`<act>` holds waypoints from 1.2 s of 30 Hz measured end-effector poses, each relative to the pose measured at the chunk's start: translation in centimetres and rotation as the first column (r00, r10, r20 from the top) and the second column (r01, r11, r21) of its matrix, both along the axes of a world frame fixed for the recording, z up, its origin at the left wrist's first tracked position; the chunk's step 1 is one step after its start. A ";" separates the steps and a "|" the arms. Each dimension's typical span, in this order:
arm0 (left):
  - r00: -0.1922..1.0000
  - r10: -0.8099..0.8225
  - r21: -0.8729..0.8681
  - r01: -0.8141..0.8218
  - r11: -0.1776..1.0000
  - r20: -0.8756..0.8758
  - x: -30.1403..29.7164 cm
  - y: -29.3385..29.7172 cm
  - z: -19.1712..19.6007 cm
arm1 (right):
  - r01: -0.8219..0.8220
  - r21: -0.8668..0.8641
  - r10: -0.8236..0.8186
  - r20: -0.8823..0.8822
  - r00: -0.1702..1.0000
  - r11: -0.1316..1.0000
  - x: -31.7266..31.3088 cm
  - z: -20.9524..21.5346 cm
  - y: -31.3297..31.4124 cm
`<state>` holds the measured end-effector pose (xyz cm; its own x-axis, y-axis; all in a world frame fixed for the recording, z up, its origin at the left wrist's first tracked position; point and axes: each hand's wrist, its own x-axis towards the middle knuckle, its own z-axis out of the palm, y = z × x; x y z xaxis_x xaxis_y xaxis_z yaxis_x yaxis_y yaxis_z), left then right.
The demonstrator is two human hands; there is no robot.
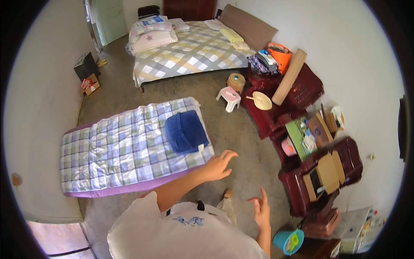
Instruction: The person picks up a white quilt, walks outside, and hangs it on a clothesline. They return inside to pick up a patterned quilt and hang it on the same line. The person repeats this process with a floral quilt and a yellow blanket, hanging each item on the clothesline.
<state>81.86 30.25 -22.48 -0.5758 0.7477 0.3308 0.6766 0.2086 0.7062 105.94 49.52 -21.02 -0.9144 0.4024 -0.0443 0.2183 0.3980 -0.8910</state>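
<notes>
The mat [116,151] is showing white, blue and green checks with purple edging [129,188]; the cloth [186,131] is showing plain navy. The bedspread [198,47] is displaying yellow, grey and white diamonds.

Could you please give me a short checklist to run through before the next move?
1. Left hand free: ok, no object seen in it.
2. Right hand free: ok, no object seen in it.
3. Blue folded cloth on the checked quilt: ok.
4. Underside of the blue folded cloth: cannot tell, hidden.
5. Stool top bare: not ok, a small item lies there.
</notes>
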 end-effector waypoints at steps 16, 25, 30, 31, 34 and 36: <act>0.653 0.693 -0.175 -0.677 0.715 0.307 -31.3 12.1 -8.6 | -0.724 0.177 0.743 -0.097 0.662 0.667 -57.2 0.9 25.1; 0.515 0.764 -0.078 -0.808 0.584 0.390 -58.6 13.1 -8.1 | -0.786 -0.015 0.784 0.084 0.615 0.618 -87.4 0.4 25.2; 0.683 0.717 -0.068 -0.716 0.695 0.141 -74.1 15.0 -2.3 | -0.767 0.415 0.867 -0.142 0.478 0.490 -103.5 -1.0 23.8; 0.669 0.734 -0.087 -0.729 0.679 0.121 -77.2 14.5 -2.7 | -0.764 0.443 0.875 -0.116 0.469 0.468 -107.1 -1.7 23.7; 0.617 0.786 -0.155 -0.774 0.614 0.034 -86.2 12.4 -4.2 | -0.757 0.513 0.900 -0.079 0.428 0.405 -118.1 -3.2 21.7; 0.582 0.811 -0.213 -0.800 0.561 -0.049 -91.8 10.2 -4.8 | -0.757 0.541 0.921 -0.095 0.377 0.366 -125.5 -3.1 18.9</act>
